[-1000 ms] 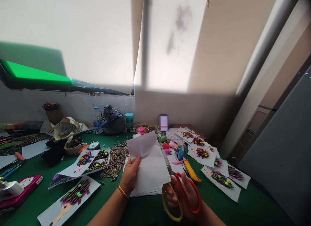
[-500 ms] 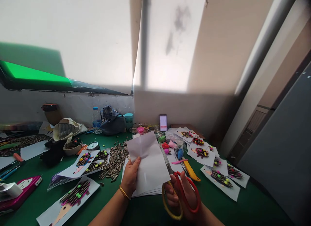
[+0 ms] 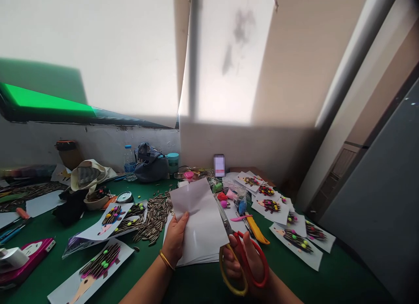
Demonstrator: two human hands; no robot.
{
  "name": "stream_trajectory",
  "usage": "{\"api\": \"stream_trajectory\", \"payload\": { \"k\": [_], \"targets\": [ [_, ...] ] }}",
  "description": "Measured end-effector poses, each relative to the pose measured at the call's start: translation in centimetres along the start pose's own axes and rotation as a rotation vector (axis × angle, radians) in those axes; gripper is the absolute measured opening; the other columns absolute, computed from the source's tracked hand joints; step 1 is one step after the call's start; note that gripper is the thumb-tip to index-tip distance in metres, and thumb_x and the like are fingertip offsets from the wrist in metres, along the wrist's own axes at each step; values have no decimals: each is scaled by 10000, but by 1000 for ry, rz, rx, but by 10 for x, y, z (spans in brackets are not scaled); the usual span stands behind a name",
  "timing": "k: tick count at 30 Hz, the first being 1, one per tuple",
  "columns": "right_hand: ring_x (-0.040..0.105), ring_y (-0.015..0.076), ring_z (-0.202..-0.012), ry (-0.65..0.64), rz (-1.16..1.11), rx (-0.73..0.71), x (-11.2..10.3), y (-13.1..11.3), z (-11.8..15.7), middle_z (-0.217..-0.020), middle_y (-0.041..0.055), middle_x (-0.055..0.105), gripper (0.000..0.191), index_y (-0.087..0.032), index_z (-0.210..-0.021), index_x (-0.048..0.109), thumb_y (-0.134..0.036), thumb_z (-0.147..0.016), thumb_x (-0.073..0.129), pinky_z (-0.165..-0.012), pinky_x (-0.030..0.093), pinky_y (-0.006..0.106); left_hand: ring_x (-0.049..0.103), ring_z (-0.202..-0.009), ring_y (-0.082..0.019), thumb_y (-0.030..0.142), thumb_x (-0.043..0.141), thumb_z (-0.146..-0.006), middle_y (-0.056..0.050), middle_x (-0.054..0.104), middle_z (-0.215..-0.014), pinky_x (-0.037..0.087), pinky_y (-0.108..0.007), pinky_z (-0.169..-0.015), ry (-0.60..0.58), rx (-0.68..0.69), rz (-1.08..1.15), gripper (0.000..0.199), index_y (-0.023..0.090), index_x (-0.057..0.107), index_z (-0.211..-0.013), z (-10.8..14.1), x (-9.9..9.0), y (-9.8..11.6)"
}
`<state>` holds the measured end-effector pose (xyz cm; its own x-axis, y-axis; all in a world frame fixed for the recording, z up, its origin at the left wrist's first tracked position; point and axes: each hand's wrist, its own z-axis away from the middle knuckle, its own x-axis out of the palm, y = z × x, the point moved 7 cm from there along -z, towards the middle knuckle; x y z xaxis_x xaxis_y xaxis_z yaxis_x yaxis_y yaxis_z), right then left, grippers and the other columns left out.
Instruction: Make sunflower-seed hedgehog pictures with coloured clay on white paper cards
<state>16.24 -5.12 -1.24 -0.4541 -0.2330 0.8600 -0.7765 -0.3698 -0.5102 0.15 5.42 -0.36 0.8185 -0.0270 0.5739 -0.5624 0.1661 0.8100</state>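
My left hand (image 3: 177, 236) grips a white sheet of paper (image 3: 201, 216) by its left side, thumb on top, holding it tilted up over a stack of white paper (image 3: 199, 261). In my right hand (image 3: 247, 258) are scissors (image 3: 240, 254) with one red and one yellow handle loop, my fingers through the loops. The scissor blades lie along the right edge of the sheet; whether they touch it is hard to tell. Just beyond, a yellow utility knife (image 3: 258, 230) rests by the scissors.
Sunflower seeds (image 3: 155, 219) are heaped left of the paper. Finished hedgehog cards (image 3: 296, 240) lie spread at right, more hedgehog cards (image 3: 101, 260) at left. Coloured clay lumps (image 3: 225, 197) sit behind the sheet. A phone (image 3: 219, 165) stands at the back, near a bag (image 3: 149, 166) and bottle (image 3: 130, 164).
Almost nothing differs. The view has shifted very slightly; both hands, the sheet and the scissors keep about the same positions.
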Motion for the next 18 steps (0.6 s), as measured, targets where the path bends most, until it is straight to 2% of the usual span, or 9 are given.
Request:
{"api": "stream_trajectory", "payload": {
  "k": [3,10,14,18],
  "targets": [
    [430,76,-560,58,17,5,5,-2,3,-714,-2,565,539,-216,-838,672,-741,-715,660,-542,317,210,706,-647,-197,353,831,-679,-42,759,-850,558,-277,-590,-40,-8,-6,476,175,664,-1088,3,5,-1],
    [364,127,-551,110,115,-33,4,-8,1,-636,8,491,599,-225,-935,678,-784,-761,555,-522,343,277,715,-674,-234,382,839,-668,-54,757,-822,560,-300,-571,-73,-55,-53,457,172,666,-1035,8,11,-9],
    [314,87,-514,91,102,-50,5,-7,-3,-578,-24,443,575,-224,-864,679,-773,-800,519,-498,302,229,715,-669,-230,384,825,-689,-53,757,-834,565,-302,-565,-66,-70,-40,476,182,649,-1083,9,12,-11],
    [232,57,-461,70,70,-55,3,-6,-6,-522,-65,384,496,-260,-838,682,-744,-776,589,-451,216,188,716,-672,-231,372,822,-689,-48,751,-796,569,-301,-568,-44,-70,-42,473,167,658,-1082,10,11,-12]
  ]
}}
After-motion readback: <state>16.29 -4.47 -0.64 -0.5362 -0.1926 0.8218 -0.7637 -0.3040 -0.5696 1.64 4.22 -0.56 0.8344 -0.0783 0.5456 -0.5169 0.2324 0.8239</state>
